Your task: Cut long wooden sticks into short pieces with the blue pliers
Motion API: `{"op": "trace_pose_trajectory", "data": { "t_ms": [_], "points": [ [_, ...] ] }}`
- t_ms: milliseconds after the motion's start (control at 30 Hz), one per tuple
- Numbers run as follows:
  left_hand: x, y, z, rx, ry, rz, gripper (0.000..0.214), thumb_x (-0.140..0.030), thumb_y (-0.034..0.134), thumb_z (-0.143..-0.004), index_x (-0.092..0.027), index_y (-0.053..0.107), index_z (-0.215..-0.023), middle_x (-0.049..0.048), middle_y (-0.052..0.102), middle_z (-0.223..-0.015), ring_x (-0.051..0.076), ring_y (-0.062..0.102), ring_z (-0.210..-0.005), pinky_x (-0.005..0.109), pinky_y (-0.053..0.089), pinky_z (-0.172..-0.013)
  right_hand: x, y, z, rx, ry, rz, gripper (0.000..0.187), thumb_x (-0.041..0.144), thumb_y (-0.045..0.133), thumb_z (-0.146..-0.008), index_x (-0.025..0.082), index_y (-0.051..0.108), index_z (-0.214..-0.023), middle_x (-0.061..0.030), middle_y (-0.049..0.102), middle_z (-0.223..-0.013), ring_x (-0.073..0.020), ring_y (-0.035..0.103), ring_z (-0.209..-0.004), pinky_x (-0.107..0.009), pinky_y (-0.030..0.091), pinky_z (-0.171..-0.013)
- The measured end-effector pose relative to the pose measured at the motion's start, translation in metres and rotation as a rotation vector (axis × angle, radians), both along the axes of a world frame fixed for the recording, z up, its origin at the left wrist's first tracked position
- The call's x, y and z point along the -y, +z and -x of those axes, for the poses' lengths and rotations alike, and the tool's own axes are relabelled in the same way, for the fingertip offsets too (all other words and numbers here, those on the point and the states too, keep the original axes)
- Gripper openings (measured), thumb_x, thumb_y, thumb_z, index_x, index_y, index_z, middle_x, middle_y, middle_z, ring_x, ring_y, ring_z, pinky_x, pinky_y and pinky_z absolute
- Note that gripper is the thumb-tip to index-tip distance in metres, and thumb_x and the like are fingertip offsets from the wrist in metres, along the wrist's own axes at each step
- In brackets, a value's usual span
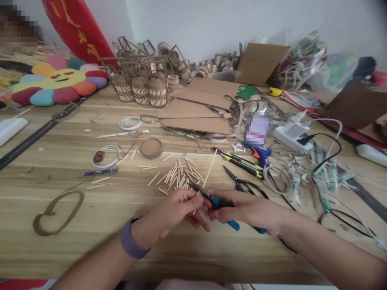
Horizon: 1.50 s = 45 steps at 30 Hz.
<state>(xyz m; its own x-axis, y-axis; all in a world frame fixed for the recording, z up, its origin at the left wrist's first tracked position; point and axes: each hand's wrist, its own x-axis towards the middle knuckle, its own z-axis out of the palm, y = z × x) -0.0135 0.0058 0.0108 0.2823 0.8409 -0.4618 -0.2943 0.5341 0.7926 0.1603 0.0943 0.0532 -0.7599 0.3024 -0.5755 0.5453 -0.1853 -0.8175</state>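
Note:
My right hand [248, 209] is closed round blue-handled cutting pliers [211, 198], their dark jaws pointing up and left. Pinched in my left hand [175, 209] is a thin wooden stick [208, 171] that runs up across the pliers' jaws. I wear a purple band on the left wrist. Just beyond both hands lies a pile of several short cut sticks [178, 175] on the wooden table [90, 225].
Black scissors [242, 183], a yellow-black utility knife [238, 161] and a blue glue gun [260, 153] lie right of the sticks. A round cardboard disc [151, 148], tape rolls, cardboard sheets [199, 108], small wooden lantern frames [142, 84], a power strip [292, 135] with cables and a flower cushion [57, 82] lie around.

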Motion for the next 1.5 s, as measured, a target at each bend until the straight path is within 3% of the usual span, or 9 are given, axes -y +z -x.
{"op": "trace_pose_trajectory", "data": {
  "t_ms": [433,700,967,1333,1500],
  "points": [
    [0.000,0.001,-0.001,0.027,-0.013,0.040,0.048,-0.058,0.068,-0.068,-0.013,0.065,-0.085,0.0018,0.066,-0.061,0.014,0.064,-0.059,0.023,0.042,-0.058,-0.001,-0.001,0.005,-0.040,0.044,-0.050,0.016,0.033,0.060,-0.073,0.018,0.053,-0.077,0.0009,0.056,-0.075,-0.0163,0.052,-0.079,-0.027,0.039,-0.070],
    [0.002,-0.003,-0.002,0.033,-0.010,0.050,0.046,-0.057,0.067,-0.070,-0.013,0.065,-0.085,0.0026,0.066,-0.057,0.015,0.063,-0.057,0.024,0.043,-0.057,-0.002,-0.007,0.004,-0.057,0.090,-0.110,0.013,0.026,0.059,-0.072,0.019,0.047,-0.075,0.0035,0.047,-0.069,-0.0121,0.042,-0.067,-0.023,0.034,-0.060],
    [0.001,-0.004,-0.001,0.048,-0.009,0.053,0.047,-0.057,0.067,-0.070,-0.013,0.064,-0.086,0.0014,0.065,-0.056,0.014,0.062,-0.054,0.023,0.042,-0.056,-0.001,-0.008,0.002,-0.067,0.075,-0.076,0.011,0.021,0.056,-0.072,0.020,0.047,-0.078,0.0035,0.045,-0.073,-0.0118,0.041,-0.069,-0.023,0.034,-0.063],
    [0.002,-0.002,-0.002,0.011,-0.002,0.060,0.050,-0.061,0.067,-0.067,-0.014,0.062,-0.085,0.0003,0.064,-0.053,0.015,0.062,-0.053,0.024,0.043,-0.057,0.001,-0.013,0.004,0.055,0.167,-0.450,0.012,0.013,0.050,-0.067,0.021,0.045,-0.075,0.0045,0.045,-0.071,-0.0128,0.043,-0.069,-0.022,0.034,-0.060],
    [0.002,-0.003,-0.001,-0.010,-0.015,0.049,0.048,-0.060,0.065,-0.069,-0.014,0.062,-0.084,-0.0008,0.062,-0.051,0.015,0.062,-0.054,0.025,0.043,-0.059,0.004,-0.016,0.005,0.051,0.178,-0.581,0.007,0.016,0.051,-0.073,0.021,0.045,-0.072,0.0045,0.047,-0.068,-0.0131,0.044,-0.067,-0.023,0.035,-0.062]
  ]
}}
